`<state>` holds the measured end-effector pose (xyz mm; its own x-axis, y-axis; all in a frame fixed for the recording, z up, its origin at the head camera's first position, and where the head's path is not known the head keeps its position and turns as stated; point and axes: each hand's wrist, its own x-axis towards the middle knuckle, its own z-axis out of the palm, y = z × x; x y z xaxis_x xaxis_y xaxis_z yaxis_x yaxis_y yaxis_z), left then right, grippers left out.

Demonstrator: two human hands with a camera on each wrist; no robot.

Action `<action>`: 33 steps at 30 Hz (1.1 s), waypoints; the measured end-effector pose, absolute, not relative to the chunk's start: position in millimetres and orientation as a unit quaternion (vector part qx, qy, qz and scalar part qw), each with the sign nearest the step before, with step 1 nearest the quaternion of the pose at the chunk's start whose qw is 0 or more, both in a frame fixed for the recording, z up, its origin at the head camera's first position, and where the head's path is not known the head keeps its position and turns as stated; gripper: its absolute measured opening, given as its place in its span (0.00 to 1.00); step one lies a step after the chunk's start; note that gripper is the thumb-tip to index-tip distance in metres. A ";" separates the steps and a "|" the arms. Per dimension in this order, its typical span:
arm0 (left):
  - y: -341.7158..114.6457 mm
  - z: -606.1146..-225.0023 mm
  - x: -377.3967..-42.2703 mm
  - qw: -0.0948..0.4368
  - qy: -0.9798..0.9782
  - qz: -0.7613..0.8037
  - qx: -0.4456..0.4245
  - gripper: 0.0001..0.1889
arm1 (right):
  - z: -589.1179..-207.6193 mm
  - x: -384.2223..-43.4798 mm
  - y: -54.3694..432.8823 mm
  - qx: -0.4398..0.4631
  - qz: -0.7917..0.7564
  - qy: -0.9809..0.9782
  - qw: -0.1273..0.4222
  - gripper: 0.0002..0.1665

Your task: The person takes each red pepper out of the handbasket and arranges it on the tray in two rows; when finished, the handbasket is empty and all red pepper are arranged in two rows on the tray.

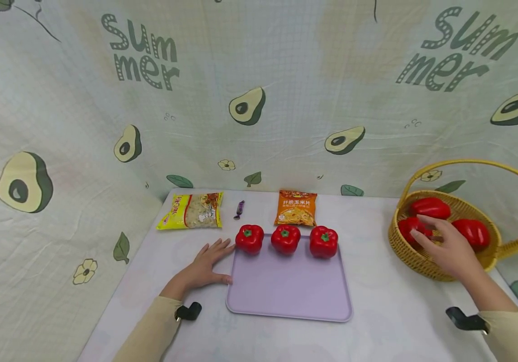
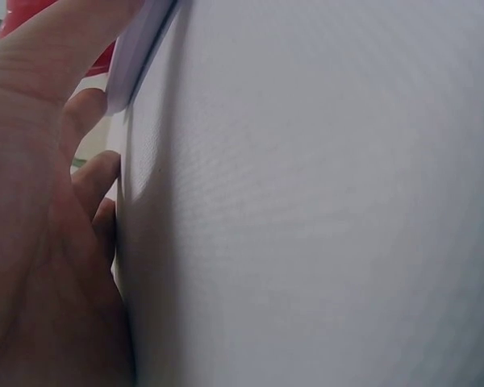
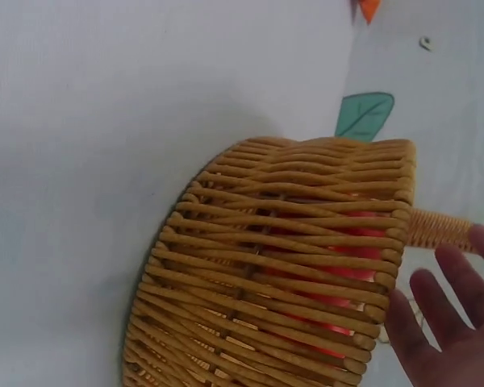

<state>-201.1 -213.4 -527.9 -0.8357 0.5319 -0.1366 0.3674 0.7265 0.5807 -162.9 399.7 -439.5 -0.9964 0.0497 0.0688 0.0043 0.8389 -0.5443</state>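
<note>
My left hand point(image 1: 206, 266) lies spread on the table, with its thumb and forefinger at the left edge of a lilac tray point(image 1: 290, 286). Along the far edge of that tray stand three red bell peppers point(image 1: 249, 239) point(image 1: 285, 239) point(image 1: 323, 242) with green stems. Over a yellow wicker basket point(image 1: 426, 264) on the right is my right hand point(image 1: 450, 249), its fingers loosely extended above the opening. Its fingertips overlap a red pepper point(image 1: 407, 227) in the head view. Two more shiny red pieces point(image 1: 430, 207) point(image 1: 471, 234) lie in the basket. The right wrist view shows the fingers point(image 3: 444, 306) beside the basket rim, holding nothing.
Behind the tray lie a yellow food bag point(image 1: 191, 211), a small purple wrapped candy point(image 1: 239, 209) and an orange snack packet point(image 1: 296, 208). The basket's tall handle point(image 1: 480, 162) arches over its far side. A printed cloth point(image 1: 295, 60) hangs behind the table.
</note>
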 end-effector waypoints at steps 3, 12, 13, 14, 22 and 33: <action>-213.5 -528.2 -201.5 0.148 0.917 0.277 0.245 0.51 | -440.3 -166.0 403.8 -0.029 0.281 -0.959 0.036 0.46; -214.5 -529.7 -201.4 0.143 0.913 0.285 0.253 0.51 | -449.8 -177.8 414.3 -0.059 0.286 -0.956 0.033 0.48; -214.7 -529.8 -201.4 0.144 0.914 0.283 0.253 0.50 | -451.4 -179.1 415.6 -0.064 0.288 -0.955 0.031 0.48; -214.7 -529.6 -201.2 0.144 0.914 0.284 0.253 0.50 | -453.0 -180.5 416.7 -0.071 0.289 -0.954 0.029 0.49; -214.3 -531.1 -200.8 0.137 0.913 0.284 0.257 0.50 | -460.8 -192.1 424.1 -0.108 0.304 -0.946 -0.011 0.57; -215.4 -531.4 -200.9 0.143 0.916 0.279 0.249 0.51 | -464.6 -199.1 427.6 -0.118 0.302 -0.943 -0.070 0.65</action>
